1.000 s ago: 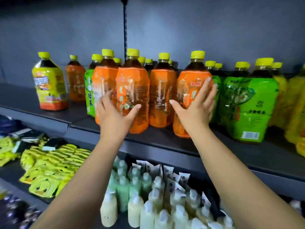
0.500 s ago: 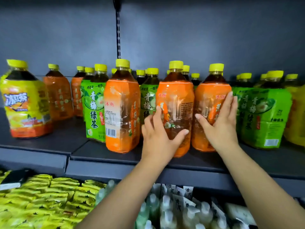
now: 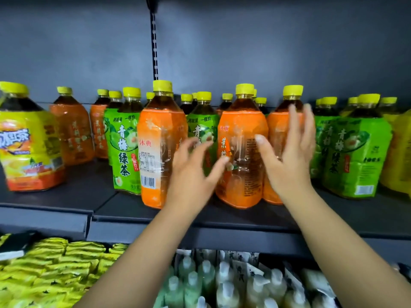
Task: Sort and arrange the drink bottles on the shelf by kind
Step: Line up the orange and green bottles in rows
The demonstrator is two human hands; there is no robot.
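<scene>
Flanking the orange bottle [image 3: 241, 121], left hand [image 3: 191, 172] and right hand [image 3: 289, 161] spread open, empty.

Drink bottles [image 3: 161, 141] stand in rows on the shelf [image 3: 77, 192]; beneath it, packets [image 3: 55, 263] lie left of pump bottles [image 3: 222, 283].

- Orange-labelled bottles [image 3: 162, 152]: five with labels showing — three in front, two at the back left.
- Green-labelled bottles [image 3: 121, 147]: four with labels showing.
- Yellow-labelled bottles [image 3: 26, 141]: two, one at each end.
- Yellow caps [image 3: 186, 97] further behind — too crowded to count.
</scene>
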